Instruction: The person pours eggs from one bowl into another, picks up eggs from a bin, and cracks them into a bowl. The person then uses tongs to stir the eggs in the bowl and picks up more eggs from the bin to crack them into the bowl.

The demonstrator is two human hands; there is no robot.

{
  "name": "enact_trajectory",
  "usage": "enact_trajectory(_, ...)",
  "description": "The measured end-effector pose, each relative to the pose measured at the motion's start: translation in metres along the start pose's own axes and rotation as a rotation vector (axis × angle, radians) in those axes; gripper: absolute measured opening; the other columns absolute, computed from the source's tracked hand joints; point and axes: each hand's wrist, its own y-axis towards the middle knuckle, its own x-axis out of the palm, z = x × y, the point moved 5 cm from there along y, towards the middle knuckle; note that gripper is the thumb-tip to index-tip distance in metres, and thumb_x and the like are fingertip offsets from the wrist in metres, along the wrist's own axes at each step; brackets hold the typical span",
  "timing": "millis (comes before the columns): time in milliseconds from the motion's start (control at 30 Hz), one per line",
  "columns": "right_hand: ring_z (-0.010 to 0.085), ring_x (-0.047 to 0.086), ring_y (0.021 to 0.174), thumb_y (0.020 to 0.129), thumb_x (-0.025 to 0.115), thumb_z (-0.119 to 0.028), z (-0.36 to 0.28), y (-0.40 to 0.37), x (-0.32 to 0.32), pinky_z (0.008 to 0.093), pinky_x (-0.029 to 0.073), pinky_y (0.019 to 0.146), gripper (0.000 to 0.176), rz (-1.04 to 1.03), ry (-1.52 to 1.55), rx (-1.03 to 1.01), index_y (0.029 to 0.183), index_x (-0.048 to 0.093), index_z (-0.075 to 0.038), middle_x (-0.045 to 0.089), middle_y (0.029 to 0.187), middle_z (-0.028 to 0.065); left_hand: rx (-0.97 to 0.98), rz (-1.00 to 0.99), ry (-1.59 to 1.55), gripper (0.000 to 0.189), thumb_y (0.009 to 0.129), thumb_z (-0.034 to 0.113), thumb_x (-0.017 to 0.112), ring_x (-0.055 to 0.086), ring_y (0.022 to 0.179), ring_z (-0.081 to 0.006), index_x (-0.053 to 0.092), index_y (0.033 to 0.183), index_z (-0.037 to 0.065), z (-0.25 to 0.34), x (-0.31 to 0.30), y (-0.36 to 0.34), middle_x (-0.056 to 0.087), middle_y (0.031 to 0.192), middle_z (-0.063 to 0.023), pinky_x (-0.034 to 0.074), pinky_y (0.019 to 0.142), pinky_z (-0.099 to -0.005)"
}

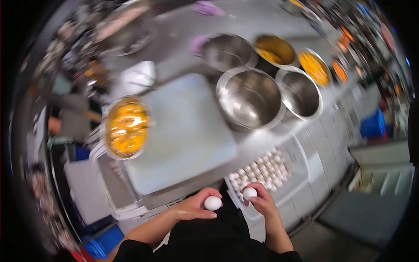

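My left hand (pixel 198 205) is closed around a white egg (pixel 213 203), low in front of my body. Another white egg (pixel 250 194) sits in the fingers of my right hand (pixel 262 201). Just beyond that hand, a clear plastic bin (pixel 299 153) holds many whole white eggs (pixel 262 170). A metal bowl of cracked eggs with bright yolks (pixel 128 129) stands at the left edge of a white cutting board (pixel 187 126). Both eggs in my hands look whole.
Metal bowls, among them a large one (pixel 249 98) and a smaller one (pixel 300 94), stand right of the board. Farther right is a container of yellow-orange food (pixel 315 67). At the left, below the counter, is a white-rimmed bin (pixel 109 192). A purple cloth (pixel 208 8) lies at the back.
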Motion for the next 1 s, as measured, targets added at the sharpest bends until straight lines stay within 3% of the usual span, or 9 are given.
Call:
enact_trajectory(100,0.0181,0.064,0.084,0.088,0.068,-0.009,-0.037,0.060,0.125,0.0302,0.054,0.071,0.054,-0.280,-0.255,-0.003,0.138,0.045,-0.004,0.065,0.116,0.0169,0.160,0.600,0.465,0.051,0.087,0.005,0.071,0.057,0.078,-0.0087,0.046,0.131,0.009,0.076,-0.070,-0.084,0.060,0.101,-0.0037,0.050,0.068,-0.0248)
enact_trajectory(267,0.0149,0.062,0.077,0.095,0.060,-0.011,-0.042,0.210,0.326,0.0284,0.052,0.062,0.046,-0.406,-0.592,-0.159,0.138,0.046,-0.005,0.066,0.115,0.0138,0.452,1.396,-0.256,0.027,0.100,0.035,0.059,0.048,0.054,-0.0040,0.053,0.114,0.013,0.143,-0.217,-0.185,0.057,0.077,0.0010,0.031,0.041,-0.0189)
enact_trajectory(433,0.0139,0.059,0.064,0.102,0.057,-0.030,-0.001,0.347,0.439,0.0279,0.048,0.053,0.041,-0.203,-0.183,-0.163,0.136,0.049,-0.008,0.065,0.107,0.0092,0.728,1.553,-0.403,0.041,0.100,0.054,0.050,0.034,0.036,-0.0090,0.055,0.097,0.013,0.197,-0.335,-0.222,0.048,0.060,-0.0006,0.023,0.032,-0.0250)
enact_trajectory(500,0.0131,0.060,0.065,0.101,0.058,-0.033,0.015,0.369,0.459,0.0277,0.047,0.050,0.045,0.018,-0.269,-0.266,0.137,0.048,-0.009,0.064,0.104,0.0076,0.780,1.508,-0.251,0.040,0.100,0.054,0.050,0.035,0.036,-0.0082,0.054,0.096,0.015,0.194,-0.385,-0.206,0.046,0.059,0.0014,0.023,0.032,-0.0245)
enact_trajectory(533,0.0129,0.061,0.066,0.101,0.058,-0.033,0.031,0.373,0.476,0.0272,0.047,0.049,0.045,-0.143,-0.381,-0.228,0.137,0.049,-0.009,0.064,0.102,0.0070,0.887,1.509,-0.060,0.039,0.101,0.054,0.049,0.035,0.036,-0.0074,0.054,0.095,0.015,0.221,-0.364,-0.190,0.046,0.058,0.0024,0.023,0.031,-0.0237)
enact_trajectory(567,0.0127,0.062,0.067,0.100,0.059,-0.033,0.046,0.373,0.488,0.0267,0.047,0.048,0.045,-0.305,-0.491,-0.188,0.137,0.049,-0.009,0.063,0.100,0.0063,0.574,1.333,-0.019,0.039,0.101,0.053,0.049,0.036,0.036,-0.0069,0.053,0.096,0.015,0.222,-0.343,-0.177,0.047,0.058,0.0018,0.024,0.031,-0.0235)
enact_trajectory(767,0.0113,0.064,0.071,0.094,0.067,-0.025,0.027,0.349,0.469,0.0235,0.049,0.054,0.048,-0.361,-0.374,-0.169,0.137,0.051,-0.010,0.064,0.102,0.0045,0.490,1.128,-0.159,0.037,0.101,0.049,0.050,0.035,0.037,-0.0096,0.054,0.095,0.012,0.221,-0.307,-0.195,0.048,0.059,-0.0014,0.024,0.034,-0.0252)
enact_trajectory(833,0.0101,0.063,0.070,0.088,0.072,-0.026,0.018,0.324,0.468,0.0222,0.048,0.054,0.048,-0.520,-0.858,-0.260,0.132,0.058,-0.013,0.065,0.106,0.0050,0.388,0.952,-0.253,0.038,0.101,0.048,0.050,0.034,0.037,-0.0100,0.053,0.094,0.011,0.215,-0.288,-0.184,0.047,0.058,-0.0014,0.022,0.034,-0.0258)
enact_trajectory(1000,0.0301,0.063,0.106,0.082,0.068,-0.030,-0.011,0.308,0.440,0.0386,0.051,0.092,0.043,-0.491,-1.215,-0.662,0.125,0.068,-0.021,0.064,0.113,0.0109,0.241,0.830,-0.143,0.034,0.102,0.043,0.052,0.032,0.037,-0.0094,0.054,0.098,0.009,0.210,-0.261,-0.161,0.042,0.057,-0.0009,0.020,0.035,-0.0255)
